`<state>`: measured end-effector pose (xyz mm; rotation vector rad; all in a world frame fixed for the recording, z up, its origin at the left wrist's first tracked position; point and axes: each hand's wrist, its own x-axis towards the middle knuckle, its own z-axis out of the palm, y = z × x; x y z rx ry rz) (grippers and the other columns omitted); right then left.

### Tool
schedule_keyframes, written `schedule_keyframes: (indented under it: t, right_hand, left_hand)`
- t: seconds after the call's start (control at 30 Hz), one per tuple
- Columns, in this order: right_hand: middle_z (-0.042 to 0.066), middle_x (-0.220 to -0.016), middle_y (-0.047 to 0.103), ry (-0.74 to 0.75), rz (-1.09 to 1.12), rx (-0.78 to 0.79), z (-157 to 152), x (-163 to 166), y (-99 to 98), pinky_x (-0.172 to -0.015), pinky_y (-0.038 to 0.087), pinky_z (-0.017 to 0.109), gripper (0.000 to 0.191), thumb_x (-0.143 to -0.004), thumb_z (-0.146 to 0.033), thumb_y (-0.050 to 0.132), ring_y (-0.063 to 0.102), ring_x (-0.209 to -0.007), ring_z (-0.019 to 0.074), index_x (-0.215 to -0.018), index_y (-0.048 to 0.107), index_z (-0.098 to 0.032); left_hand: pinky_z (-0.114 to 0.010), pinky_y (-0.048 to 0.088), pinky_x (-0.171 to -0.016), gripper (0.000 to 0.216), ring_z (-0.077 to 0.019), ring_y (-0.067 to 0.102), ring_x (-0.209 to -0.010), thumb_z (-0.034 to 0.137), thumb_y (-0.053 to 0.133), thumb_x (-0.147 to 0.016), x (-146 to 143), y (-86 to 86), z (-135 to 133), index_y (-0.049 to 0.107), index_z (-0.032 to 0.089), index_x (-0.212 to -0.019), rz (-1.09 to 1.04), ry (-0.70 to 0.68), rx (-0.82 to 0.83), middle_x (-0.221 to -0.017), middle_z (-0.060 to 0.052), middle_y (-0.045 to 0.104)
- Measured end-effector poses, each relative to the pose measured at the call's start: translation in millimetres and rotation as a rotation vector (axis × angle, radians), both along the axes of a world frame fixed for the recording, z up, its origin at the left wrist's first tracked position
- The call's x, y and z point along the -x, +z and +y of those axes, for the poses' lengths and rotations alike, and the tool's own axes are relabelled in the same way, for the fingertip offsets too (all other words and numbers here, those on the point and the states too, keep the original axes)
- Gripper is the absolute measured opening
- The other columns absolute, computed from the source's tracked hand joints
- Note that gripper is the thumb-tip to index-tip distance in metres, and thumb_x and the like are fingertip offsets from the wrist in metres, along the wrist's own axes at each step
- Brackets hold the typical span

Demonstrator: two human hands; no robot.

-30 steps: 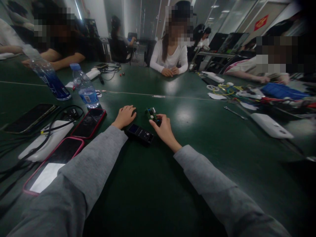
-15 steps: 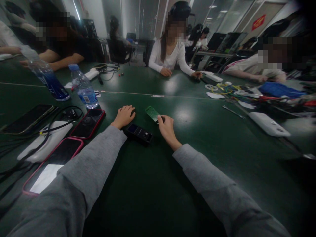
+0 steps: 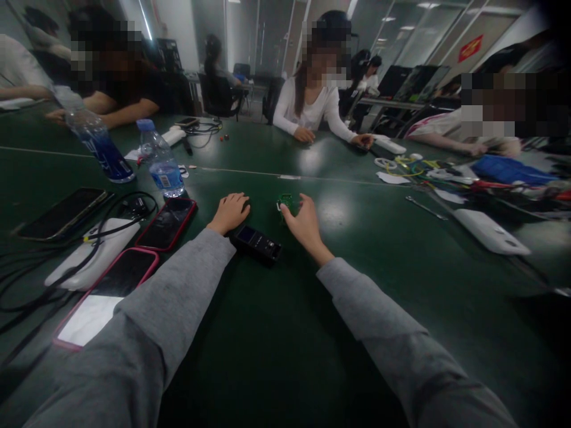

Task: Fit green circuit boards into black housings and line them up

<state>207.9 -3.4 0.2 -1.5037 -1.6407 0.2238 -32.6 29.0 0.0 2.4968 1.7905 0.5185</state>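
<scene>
My right hand (image 3: 305, 224) rests on the green table (image 3: 276, 333) and pinches a small green circuit board (image 3: 285, 202) between thumb and fingers, holding it on edge. To the left, my left hand (image 3: 230, 212) lies palm down with curled fingers; whether anything is under it is hidden. A small black device with a screen (image 3: 256, 242) lies between my two wrists, touching neither hand.
Two phones in red and pink cases (image 3: 167, 223) (image 3: 107, 285), a white power bank (image 3: 91, 260) with black cables, and another phone (image 3: 62, 213) lie at left. Two water bottles (image 3: 161, 161) (image 3: 100, 145) stand behind. Other people sit around the table; tools and wires (image 3: 414, 169) clutter the right.
My right hand has turned the circuit board from lying flat-tilted to standing on edge and shifted it slightly right. The left hand has stayed put. The person opposite reached an arm out.
</scene>
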Motion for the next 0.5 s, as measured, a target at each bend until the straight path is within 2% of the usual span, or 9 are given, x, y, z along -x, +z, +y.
schedule_keyframes:
  t: [0.1,0.17,0.27,0.37,0.43,0.5]
  right_hand:
    - [0.024,-0.127,0.059,0.084,-0.165,0.005,1.8,8.0,1.3,-0.102,0.050,0.060,0.064,-0.086,-0.032,0.059,0.059,-0.118,0.0387,-0.143,0.049,-0.008]
    - [0.022,-0.125,0.062,0.124,-0.212,0.031,-1.9,6.1,2.3,-0.102,0.051,0.061,0.061,-0.086,-0.026,0.054,0.060,-0.118,0.0381,-0.145,0.049,-0.009]
    - [0.020,-0.129,0.062,0.243,-0.248,0.068,-21.8,-11.0,8.8,-0.103,0.051,0.060,0.060,-0.090,-0.028,0.052,0.060,-0.122,0.0369,-0.147,0.048,-0.011]
    - [0.017,-0.134,0.061,0.383,-0.282,0.077,-60.1,-40.5,17.8,-0.105,0.052,0.058,0.058,-0.094,-0.032,0.051,0.061,-0.123,0.0340,-0.150,0.046,-0.017]
    - [0.015,-0.137,0.061,0.403,-0.278,0.087,-89.5,-65.4,20.0,-0.105,0.052,0.057,0.058,-0.096,-0.035,0.052,0.062,-0.122,0.0323,-0.151,0.045,-0.022]
    - [0.013,-0.140,0.060,0.348,-0.263,0.092,-115.5,-96.2,16.5,-0.105,0.052,0.057,0.057,-0.097,-0.040,0.053,0.062,-0.124,0.0322,-0.152,0.044,-0.026]
  left_hand:
    - [-0.050,0.037,-0.116,0.045,-0.0290,0.046,-0.142,0.037,0.040,-0.104,0.2,-0.4,0.2,0.057,0.020,-0.142,-0.004,0.005,-0.001,-0.154,-0.012,0.053]
    - [-0.050,0.037,-0.116,0.045,-0.0289,0.045,-0.142,0.037,0.040,-0.104,0.6,-0.8,0.6,0.057,0.020,-0.142,-0.002,0.002,-0.004,-0.154,-0.012,0.053]
    - [-0.050,0.038,-0.116,0.046,-0.0291,0.045,-0.142,0.038,0.038,-0.105,0.8,-1.3,1.2,0.057,0.019,-0.142,0.006,-0.003,-0.001,-0.154,-0.012,0.053]
    - [-0.050,0.038,-0.116,0.046,-0.0295,0.046,-0.142,0.037,0.038,-0.105,0.5,-1.5,1.4,0.057,0.017,-0.142,0.011,-0.006,-0.009,-0.154,-0.013,0.053]
    - [-0.049,0.038,-0.116,0.045,-0.0291,0.045,-0.142,0.036,0.039,-0.104,0.3,-1.9,1.3,0.056,0.018,-0.142,0.014,-0.003,-0.009,-0.154,-0.013,0.053]
    - [-0.049,0.038,-0.116,0.045,-0.0286,0.045,-0.143,0.036,0.039,-0.104,0.3,-2.6,1.4,0.056,0.019,-0.142,0.014,0.003,-0.008,-0.154,-0.012,0.053]
